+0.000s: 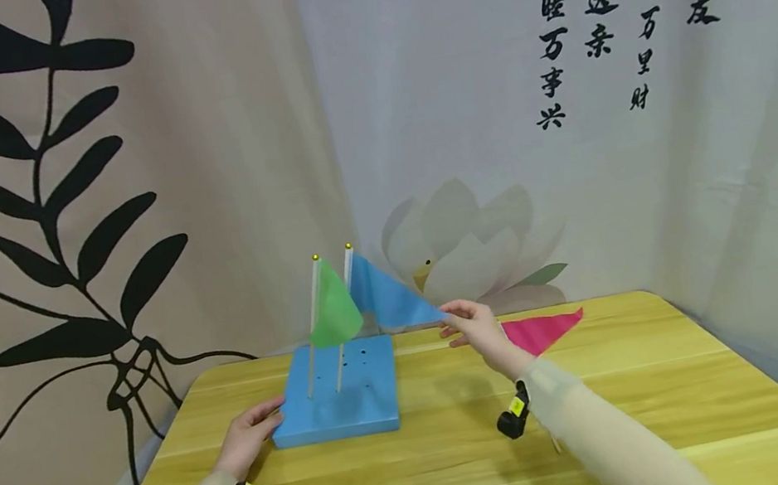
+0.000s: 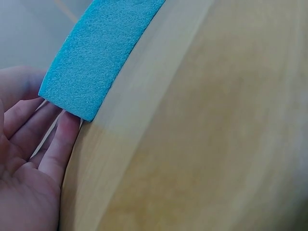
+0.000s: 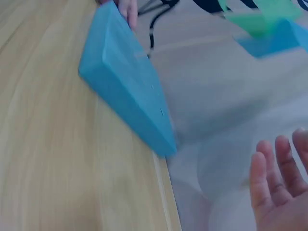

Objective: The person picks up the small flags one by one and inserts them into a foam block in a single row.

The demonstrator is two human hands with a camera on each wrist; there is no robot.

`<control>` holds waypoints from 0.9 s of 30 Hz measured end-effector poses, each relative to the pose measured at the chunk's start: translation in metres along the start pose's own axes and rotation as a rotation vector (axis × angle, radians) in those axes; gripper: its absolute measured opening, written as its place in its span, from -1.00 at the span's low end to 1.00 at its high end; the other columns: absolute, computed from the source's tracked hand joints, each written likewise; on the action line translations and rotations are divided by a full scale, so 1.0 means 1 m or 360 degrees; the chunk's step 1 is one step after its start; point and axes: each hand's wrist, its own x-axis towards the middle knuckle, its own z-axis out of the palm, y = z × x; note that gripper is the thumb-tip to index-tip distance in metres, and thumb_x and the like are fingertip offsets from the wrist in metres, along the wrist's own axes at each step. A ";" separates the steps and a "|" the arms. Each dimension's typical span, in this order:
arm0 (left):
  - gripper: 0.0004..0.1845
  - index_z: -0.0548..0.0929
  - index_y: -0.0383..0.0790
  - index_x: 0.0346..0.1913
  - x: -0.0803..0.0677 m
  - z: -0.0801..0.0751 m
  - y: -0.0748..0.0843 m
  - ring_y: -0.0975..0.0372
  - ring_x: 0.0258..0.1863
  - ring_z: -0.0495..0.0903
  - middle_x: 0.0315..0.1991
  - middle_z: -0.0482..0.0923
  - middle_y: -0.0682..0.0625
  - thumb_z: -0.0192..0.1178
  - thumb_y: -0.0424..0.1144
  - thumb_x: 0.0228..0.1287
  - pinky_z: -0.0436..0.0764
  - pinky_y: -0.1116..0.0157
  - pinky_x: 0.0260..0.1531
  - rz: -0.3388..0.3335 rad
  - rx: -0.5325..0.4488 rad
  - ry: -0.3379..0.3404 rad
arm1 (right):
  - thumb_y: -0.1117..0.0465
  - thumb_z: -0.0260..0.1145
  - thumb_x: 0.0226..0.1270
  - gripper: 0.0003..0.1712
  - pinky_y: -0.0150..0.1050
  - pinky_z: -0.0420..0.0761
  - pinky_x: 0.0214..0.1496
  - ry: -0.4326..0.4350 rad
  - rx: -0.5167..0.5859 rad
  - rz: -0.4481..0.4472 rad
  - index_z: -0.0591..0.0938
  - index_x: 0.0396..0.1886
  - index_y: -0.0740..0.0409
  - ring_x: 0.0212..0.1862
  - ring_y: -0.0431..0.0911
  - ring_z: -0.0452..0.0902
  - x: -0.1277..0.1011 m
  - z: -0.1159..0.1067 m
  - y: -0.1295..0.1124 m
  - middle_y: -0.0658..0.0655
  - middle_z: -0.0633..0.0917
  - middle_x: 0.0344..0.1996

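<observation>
A blue foam block [image 1: 343,417] with small holes lies on the table, and two flags stand upright in it. The green flag [image 1: 333,309] hangs from the left stick. From the other stick the blue flag [image 1: 389,293] stretches right to my right hand [image 1: 481,333], which pinches its pointed tip; further fingers [image 3: 284,168] are spread apart. My left hand [image 1: 246,436] holds the block's left edge at a near corner [image 2: 77,91], several fingers against it. Beyond my right wrist lies a red flag [image 1: 541,330], partly hidden by the arm.
The wooden table [image 1: 455,484] ends at a far edge before a hanging cloth [image 1: 243,172] printed with leaves, a flower and writing. A thin stick end [image 1: 557,444] shows below my right forearm. Black devices [image 1: 514,421] are strapped to both wrists.
</observation>
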 end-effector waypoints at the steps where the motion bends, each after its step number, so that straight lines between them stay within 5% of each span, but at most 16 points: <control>1: -0.50 0.40 -0.36 0.36 0.001 0.000 0.000 -0.09 0.29 0.34 0.36 0.29 -0.29 0.10 -0.21 0.46 0.42 0.05 0.24 -0.0007 -0.0012 -0.0002 | 0.24 0.20 0.45 -0.70 -0.04 0.71 -0.19 0.0003 -0.0020 0.0010 0.59 0.06 0.32 -0.21 0.07 0.66 -0.003 -0.010 0.001 0.18 0.70 -0.27; 7: -0.48 0.39 -0.35 0.37 0.003 0.001 -0.003 -0.09 0.29 0.34 0.37 0.28 -0.28 0.11 -0.18 0.45 0.41 0.05 0.24 -0.0007 -0.0008 -0.0037 | 0.07 0.26 0.41 -0.66 -0.11 0.71 -0.21 0.0015 -0.0049 0.0235 0.62 -0.06 0.29 -0.29 -0.02 0.67 -0.025 -0.060 0.021 0.21 0.66 -0.25; 14: -0.45 0.38 -0.34 0.38 0.001 -0.004 -0.003 -0.07 0.28 0.35 0.37 0.29 -0.27 0.11 -0.12 0.46 0.45 0.08 0.21 0.0021 0.0060 -0.0038 | 0.13 0.26 0.41 -0.55 -0.23 0.69 -0.25 -0.0001 0.0014 0.0477 0.51 0.06 0.43 -0.32 -0.07 0.64 -0.049 -0.093 0.042 0.16 0.64 -0.27; 22: -0.42 0.33 -0.37 0.40 0.004 -0.006 -0.003 -0.09 0.30 0.32 0.38 0.25 -0.30 0.10 -0.12 0.46 0.44 0.07 0.22 -0.0019 0.0012 -0.0077 | 0.27 0.25 0.35 -0.64 -0.34 0.63 -0.50 0.0054 -0.0226 0.0587 0.55 -0.01 0.50 -0.55 -0.18 0.52 -0.059 -0.111 0.057 0.14 0.63 -0.47; 27: -0.42 0.31 -0.40 0.40 0.005 -0.003 -0.002 -0.11 0.31 0.30 0.39 0.23 -0.32 0.09 -0.14 0.47 0.43 0.05 0.23 -0.0039 0.0022 -0.0084 | 0.24 0.36 0.25 -0.74 -0.33 0.60 -0.61 0.0085 -0.0460 0.0614 0.65 -0.23 0.40 -0.62 -0.19 0.46 -0.063 -0.113 0.060 0.11 0.59 -0.57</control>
